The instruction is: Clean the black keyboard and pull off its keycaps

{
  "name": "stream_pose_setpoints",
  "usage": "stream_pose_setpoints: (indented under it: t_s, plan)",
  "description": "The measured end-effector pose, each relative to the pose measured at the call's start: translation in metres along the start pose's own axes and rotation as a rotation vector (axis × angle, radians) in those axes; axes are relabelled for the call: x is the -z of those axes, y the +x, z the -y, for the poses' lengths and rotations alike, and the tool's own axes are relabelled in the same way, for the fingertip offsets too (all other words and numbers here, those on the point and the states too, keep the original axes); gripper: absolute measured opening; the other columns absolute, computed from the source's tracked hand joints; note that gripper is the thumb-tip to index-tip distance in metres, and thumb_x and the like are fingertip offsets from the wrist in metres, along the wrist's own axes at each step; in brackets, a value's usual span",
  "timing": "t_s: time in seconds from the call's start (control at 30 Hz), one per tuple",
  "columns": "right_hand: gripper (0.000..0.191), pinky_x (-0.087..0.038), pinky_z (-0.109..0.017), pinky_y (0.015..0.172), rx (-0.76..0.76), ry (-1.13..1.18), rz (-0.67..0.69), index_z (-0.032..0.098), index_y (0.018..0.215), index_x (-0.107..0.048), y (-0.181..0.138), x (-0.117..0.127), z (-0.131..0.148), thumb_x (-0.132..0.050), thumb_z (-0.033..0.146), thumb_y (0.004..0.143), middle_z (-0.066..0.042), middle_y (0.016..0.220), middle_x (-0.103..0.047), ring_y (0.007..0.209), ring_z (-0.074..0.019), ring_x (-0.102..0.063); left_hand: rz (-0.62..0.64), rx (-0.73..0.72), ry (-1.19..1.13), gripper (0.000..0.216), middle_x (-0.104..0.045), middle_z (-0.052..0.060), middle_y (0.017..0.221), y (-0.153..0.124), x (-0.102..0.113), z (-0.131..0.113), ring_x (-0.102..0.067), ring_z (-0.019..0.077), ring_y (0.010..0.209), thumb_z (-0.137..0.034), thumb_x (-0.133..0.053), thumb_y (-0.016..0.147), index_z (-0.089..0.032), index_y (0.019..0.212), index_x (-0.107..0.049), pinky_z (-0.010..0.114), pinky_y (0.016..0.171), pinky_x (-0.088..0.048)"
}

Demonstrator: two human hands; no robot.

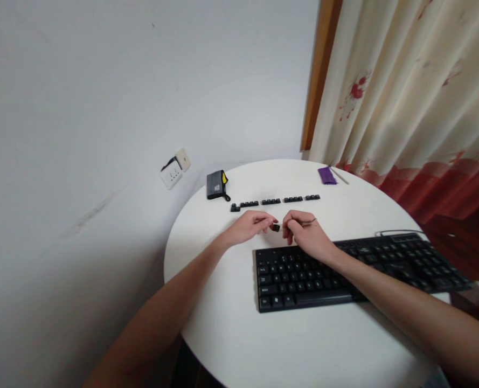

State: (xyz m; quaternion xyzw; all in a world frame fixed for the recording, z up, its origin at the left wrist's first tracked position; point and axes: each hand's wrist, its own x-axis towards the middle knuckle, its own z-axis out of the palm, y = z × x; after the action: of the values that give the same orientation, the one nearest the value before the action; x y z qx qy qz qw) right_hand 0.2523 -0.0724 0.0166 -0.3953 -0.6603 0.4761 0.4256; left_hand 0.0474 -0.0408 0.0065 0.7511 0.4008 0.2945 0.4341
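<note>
My left hand [252, 226] pinches a small black keycap [276, 228] between its fingertips, above the white table. Facing it, my right hand [304, 229] is closed round a thin slender tool [312, 221], whose end sticks out behind the fingers; its exact kind is too small to tell. The tool's pale tip points at the keycap, and I cannot tell whether they touch. Below the hands lies a black keyboard [324, 297], partly covered by my right forearm. Small black keycaps [271, 201] stand in a row of short groups beyond my hands.
On the round white table [223, 291], a grey pouch [216, 185] with a yellow part sits at the back left. A purple cloth [327, 175] and a pale stick [339, 175] lie at the back right. Wall sockets [171, 174] are at the left, a curtain [388, 108] at the right.
</note>
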Motion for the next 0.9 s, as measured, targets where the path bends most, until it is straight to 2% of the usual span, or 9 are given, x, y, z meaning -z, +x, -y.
stream_pose_setpoints:
  t_s: [0.2, 0.37, 0.6, 0.7, 0.9]
  plan:
    - [0.018, -0.045, -0.024, 0.053, 0.046, -0.099, -0.018, 0.019, 0.076, -0.058, -0.003, -0.004, -0.007, -0.044, 0.024, 0.086, 0.001, 0.065, -0.060, 0.053, -0.0116, -0.057, -0.073, 0.022, -0.101, 0.029, -0.073, 0.009, 0.092, 0.004, -0.008, 0.005, -0.065, 0.0180, 0.087, -0.033, -0.073, 0.079, -0.013, 0.099, -0.072, 0.033, 0.085, -0.049]
    - [0.020, -0.043, -0.024, 0.055, 0.088, -0.218, -0.003, 0.018, 0.078, -0.061, -0.004, -0.006, -0.009, -0.044, 0.025, 0.088, 0.000, 0.066, -0.062, 0.056, -0.0126, -0.056, -0.082, 0.037, -0.132, 0.020, -0.074, 0.008, 0.087, 0.005, -0.013, 0.010, -0.067, 0.0180, 0.084, -0.030, -0.072, 0.079, -0.013, 0.088, -0.073, 0.034, 0.085, -0.050]
    - [0.021, -0.042, -0.024, 0.054, 0.073, -0.278, -0.032, 0.018, 0.078, -0.063, -0.004, -0.003, -0.007, -0.044, 0.023, 0.085, -0.001, 0.066, -0.062, 0.056, -0.0130, -0.056, -0.080, 0.057, -0.160, 0.021, -0.070, 0.006, 0.081, 0.005, -0.014, 0.006, -0.064, 0.0148, 0.078, -0.027, -0.072, 0.077, -0.012, 0.092, -0.070, 0.030, 0.078, -0.048]
    - [0.018, -0.041, -0.024, 0.051, 0.037, -0.203, -0.033, 0.018, 0.084, -0.062, -0.003, -0.002, -0.005, -0.044, 0.023, 0.083, 0.001, 0.063, -0.061, 0.052, -0.0124, -0.055, -0.043, 0.065, -0.205, 0.022, -0.067, 0.004, 0.077, 0.003, -0.012, 0.002, -0.061, 0.0129, 0.073, -0.030, -0.074, 0.077, -0.012, 0.086, -0.067, 0.027, 0.072, -0.046]
    - [0.018, -0.042, -0.023, 0.047, -0.009, 0.031, -0.035, 0.018, 0.090, -0.060, -0.001, 0.001, 0.003, -0.047, 0.024, 0.079, 0.001, 0.062, -0.063, 0.049, -0.0118, -0.056, -0.018, 0.054, -0.400, 0.027, -0.063, 0.002, 0.077, -0.003, -0.003, -0.001, -0.056, 0.0100, 0.068, -0.036, -0.074, 0.079, -0.012, 0.089, -0.065, 0.025, 0.067, -0.041]
